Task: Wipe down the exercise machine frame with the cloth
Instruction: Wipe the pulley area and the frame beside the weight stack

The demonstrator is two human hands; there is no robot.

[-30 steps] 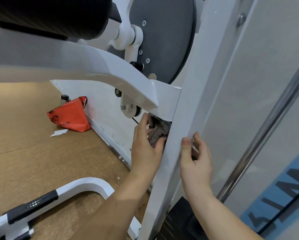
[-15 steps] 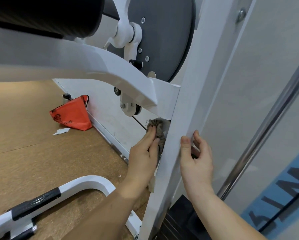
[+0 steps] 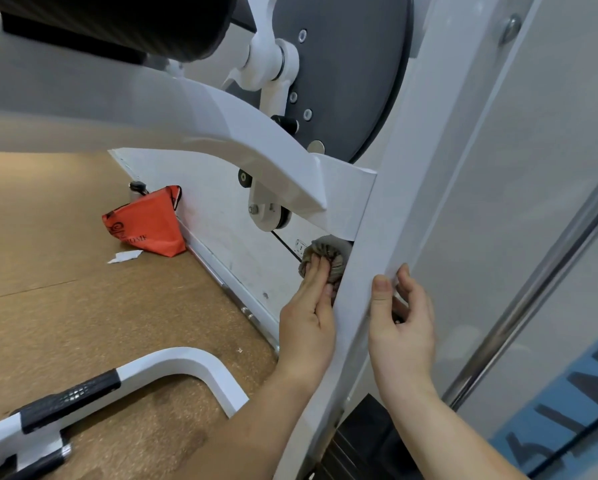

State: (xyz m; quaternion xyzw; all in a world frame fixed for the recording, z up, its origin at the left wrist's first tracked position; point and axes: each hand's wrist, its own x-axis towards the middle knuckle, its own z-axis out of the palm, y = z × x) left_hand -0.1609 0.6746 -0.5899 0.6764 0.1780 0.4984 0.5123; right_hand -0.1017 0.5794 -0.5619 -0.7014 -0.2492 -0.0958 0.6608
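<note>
The white exercise machine frame [image 3: 387,188] rises as a slanted upright through the middle of the view, with a curved white arm [image 3: 242,133] joining it from the left. A bunched grey cloth [image 3: 327,254] sits against the left side of the upright, just under that joint. My left hand [image 3: 309,320] presses the cloth to the frame with flat fingers. My right hand [image 3: 401,327] holds the right edge of the upright, thumb on the front face and fingers curled behind.
A dark grey disc [image 3: 346,71] and a black roller pad [image 3: 117,22] hang above. A red bag [image 3: 145,223] lies on the cork floor by the white wall base. A low white bar with a black grip [image 3: 72,396] crosses the bottom left. A chrome rod [image 3: 533,289] runs at the right.
My left hand has slid down the upright's left side and flattened, so more of the bunched cloth shows above my fingertips. My right hand has stayed on the frame's edge.
</note>
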